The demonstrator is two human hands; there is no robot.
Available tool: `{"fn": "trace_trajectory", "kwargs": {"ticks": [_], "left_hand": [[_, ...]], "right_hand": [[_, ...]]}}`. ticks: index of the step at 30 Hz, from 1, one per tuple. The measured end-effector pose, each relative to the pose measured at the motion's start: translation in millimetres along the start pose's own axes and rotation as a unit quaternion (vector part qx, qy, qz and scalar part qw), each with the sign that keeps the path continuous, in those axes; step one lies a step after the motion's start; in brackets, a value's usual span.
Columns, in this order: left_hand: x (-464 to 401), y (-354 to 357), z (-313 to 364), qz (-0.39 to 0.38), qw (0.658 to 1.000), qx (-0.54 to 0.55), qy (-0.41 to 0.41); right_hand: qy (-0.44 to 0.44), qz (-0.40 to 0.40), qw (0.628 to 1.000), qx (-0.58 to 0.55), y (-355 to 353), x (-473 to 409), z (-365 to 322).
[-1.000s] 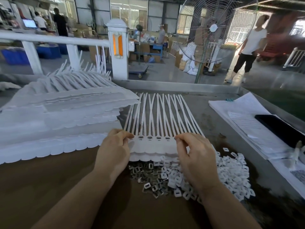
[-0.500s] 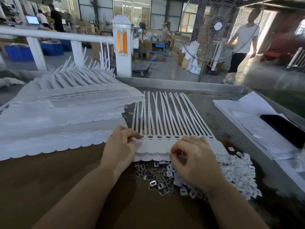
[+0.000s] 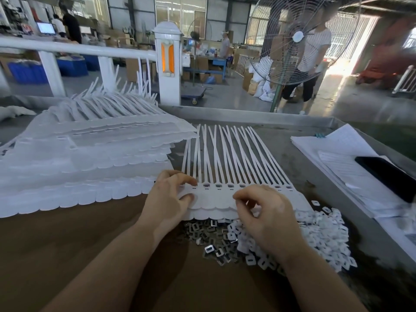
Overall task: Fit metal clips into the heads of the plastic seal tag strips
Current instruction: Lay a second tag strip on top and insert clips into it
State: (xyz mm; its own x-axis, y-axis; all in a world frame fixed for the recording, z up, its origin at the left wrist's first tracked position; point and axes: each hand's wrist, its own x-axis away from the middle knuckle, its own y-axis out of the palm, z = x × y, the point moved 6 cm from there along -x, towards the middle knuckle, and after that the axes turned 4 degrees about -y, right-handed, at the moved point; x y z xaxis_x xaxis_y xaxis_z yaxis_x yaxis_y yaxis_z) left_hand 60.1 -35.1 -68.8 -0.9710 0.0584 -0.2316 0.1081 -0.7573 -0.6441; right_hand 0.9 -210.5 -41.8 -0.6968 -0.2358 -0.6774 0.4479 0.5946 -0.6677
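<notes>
1. The seal tag strips are showing matt white plastic.
2. The metal clips are glinting, shiny grey.
3. The surface is looking matt brown, its rim dull metal.
4. The paper sheets are lying smooth, white.

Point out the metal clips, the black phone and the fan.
Metal clips (image 3: 210,248): head view, on a shiny clip at the near edge of the pile.
Phone (image 3: 388,176): head view, on the middle of its dark screen.
Fan (image 3: 298,36): head view, on the white hub of its cage.

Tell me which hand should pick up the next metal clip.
Right. The right hand hovers directly above the clip pile, fingers curled, while the left hand pinches the strip sheet's left end.
</notes>
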Motion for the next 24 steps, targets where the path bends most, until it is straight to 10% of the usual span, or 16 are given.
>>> {"fn": "trace_trajectory", "kwargs": {"ticks": [24], "left_hand": [[15.5, 15.0, 41.4, -0.01, 0.986, -0.003, 0.167]], "right_hand": [[-0.016, 0.027, 0.998, -0.062, 8.5, -6.5, -0.8]]}}
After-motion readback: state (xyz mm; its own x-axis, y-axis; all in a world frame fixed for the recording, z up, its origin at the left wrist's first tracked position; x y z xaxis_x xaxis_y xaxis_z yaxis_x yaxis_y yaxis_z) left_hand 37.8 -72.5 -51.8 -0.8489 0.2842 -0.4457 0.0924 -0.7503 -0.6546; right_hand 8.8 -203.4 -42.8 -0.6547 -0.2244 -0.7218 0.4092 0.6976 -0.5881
